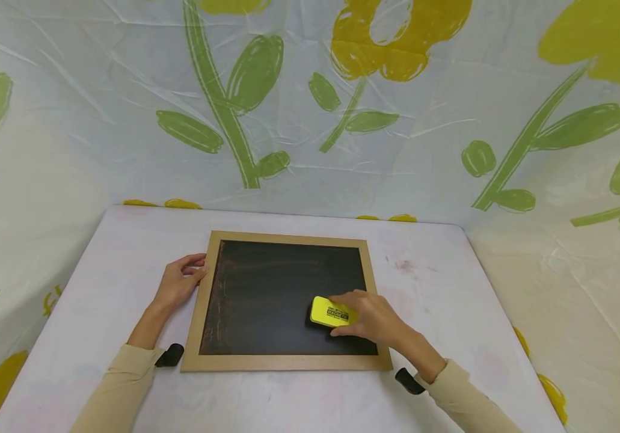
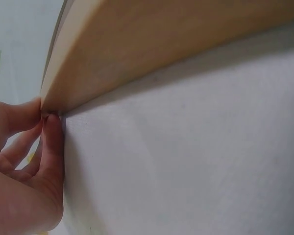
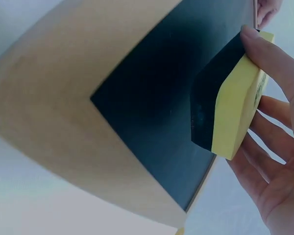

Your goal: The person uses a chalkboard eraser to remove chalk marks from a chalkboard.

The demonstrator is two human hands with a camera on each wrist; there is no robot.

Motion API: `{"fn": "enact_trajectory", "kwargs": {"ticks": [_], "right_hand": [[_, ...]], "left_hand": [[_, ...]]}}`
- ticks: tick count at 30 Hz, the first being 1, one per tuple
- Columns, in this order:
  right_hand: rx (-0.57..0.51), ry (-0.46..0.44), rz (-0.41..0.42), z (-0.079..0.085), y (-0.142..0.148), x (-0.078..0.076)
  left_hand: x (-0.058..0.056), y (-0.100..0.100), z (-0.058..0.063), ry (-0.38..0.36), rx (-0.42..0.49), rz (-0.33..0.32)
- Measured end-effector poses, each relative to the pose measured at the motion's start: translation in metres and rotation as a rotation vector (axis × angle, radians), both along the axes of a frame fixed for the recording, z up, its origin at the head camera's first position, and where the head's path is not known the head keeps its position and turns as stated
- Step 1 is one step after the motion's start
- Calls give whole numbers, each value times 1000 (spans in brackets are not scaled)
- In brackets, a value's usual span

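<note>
A chalkboard [image 1: 288,288] with a light wooden frame [image 1: 282,362] lies on the table, its dark surface carrying faint smears and scratches near the left side. My left hand [image 1: 180,279] is at the frame's left edge, and in the left wrist view thumb and fingertips [image 2: 51,127] pinch the edge low down. Over the lower right of the board, my right hand [image 1: 374,319] grips a yellow magnetic eraser [image 1: 327,311] with a black underside. The right wrist view shows the thumb on one side of the eraser [image 3: 235,107] and the fingers on the other; the black pad appears tilted against the board.
A white cloth covers the table [image 1: 266,403], with faint reddish marks [image 1: 407,266] right of the board. Behind and beside it hangs a flower-print curtain [image 1: 299,180]. Black straps [image 1: 170,355] sit at both wrists, by the beige sleeves [image 1: 120,385].
</note>
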State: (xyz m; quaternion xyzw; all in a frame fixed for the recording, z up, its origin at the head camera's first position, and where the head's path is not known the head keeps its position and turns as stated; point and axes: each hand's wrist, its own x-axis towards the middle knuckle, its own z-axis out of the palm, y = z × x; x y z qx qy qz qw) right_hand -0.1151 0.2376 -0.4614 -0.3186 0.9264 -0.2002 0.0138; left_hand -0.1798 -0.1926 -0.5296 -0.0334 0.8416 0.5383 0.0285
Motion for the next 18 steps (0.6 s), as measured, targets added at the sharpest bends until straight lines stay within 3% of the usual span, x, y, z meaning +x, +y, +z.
{"fn": "enact_trajectory", "kwargs": {"ticks": [9,18], "right_hand": [[-50,90,-114,-1,15,-11],[-94,103,-198,0,34,-23]], "left_hand": [[5,2,-1,2,-13,15],[8,4,-3,30,-17,23]]}}
